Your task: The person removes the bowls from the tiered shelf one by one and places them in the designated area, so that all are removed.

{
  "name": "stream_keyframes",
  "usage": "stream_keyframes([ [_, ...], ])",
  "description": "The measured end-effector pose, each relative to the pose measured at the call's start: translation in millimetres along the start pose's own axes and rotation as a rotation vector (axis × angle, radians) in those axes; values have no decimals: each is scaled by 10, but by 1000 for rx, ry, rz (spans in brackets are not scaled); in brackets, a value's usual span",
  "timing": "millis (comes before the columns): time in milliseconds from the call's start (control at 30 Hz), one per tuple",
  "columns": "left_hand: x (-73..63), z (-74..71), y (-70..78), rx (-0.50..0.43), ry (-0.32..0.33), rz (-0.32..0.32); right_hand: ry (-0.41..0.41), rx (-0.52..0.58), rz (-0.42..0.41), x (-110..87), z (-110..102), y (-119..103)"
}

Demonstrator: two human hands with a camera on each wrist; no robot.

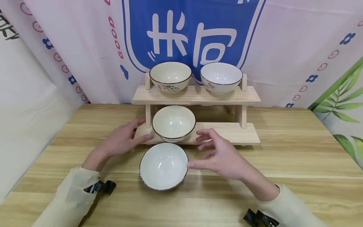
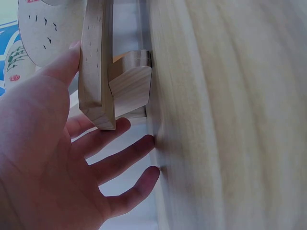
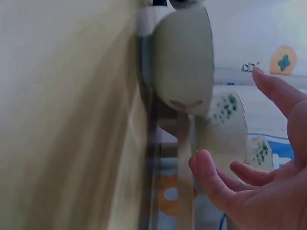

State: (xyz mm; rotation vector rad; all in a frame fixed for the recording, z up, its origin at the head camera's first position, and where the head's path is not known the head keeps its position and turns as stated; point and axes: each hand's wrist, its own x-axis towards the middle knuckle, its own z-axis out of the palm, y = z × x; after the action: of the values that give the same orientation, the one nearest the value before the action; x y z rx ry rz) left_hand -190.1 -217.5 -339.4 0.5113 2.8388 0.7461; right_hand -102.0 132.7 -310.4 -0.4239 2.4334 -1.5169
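Observation:
My left hand (image 1: pixel 120 138) is at the left end of a two-tier wooden rack (image 1: pixel 227 132). Its thumb lies by the top of the lower board (image 2: pixel 93 72), while the other fingers spread loosely around the board's end. My right hand (image 1: pixel 225 156) has parted, slightly bent fingers. In the head view its thumb tip overlaps the right rim of a white bowl (image 1: pixel 164 167) on the table; contact is unclear. Behind that, a cream bowl (image 1: pixel 174 123) with a dark rim sits on the lower tier. Nothing is held in the right hand.
Another cream bowl (image 1: pixel 170 77) with green markings and a white bowl (image 1: pixel 221 75) stand on the upper tier. The wooden table (image 1: pixel 289 145) extends around the rack. Behind it hangs a printed cloth (image 1: pixel 283 41).

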Motion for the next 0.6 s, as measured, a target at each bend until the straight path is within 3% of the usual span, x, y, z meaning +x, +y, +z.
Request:
stream_keyframes([
  [367,-24,-21,-3,5,4,9,85,-7,-46,34,-129,-36],
  [600,-19,-5,-16,5,10,18,129,-23,-44,157,-145,-51],
])
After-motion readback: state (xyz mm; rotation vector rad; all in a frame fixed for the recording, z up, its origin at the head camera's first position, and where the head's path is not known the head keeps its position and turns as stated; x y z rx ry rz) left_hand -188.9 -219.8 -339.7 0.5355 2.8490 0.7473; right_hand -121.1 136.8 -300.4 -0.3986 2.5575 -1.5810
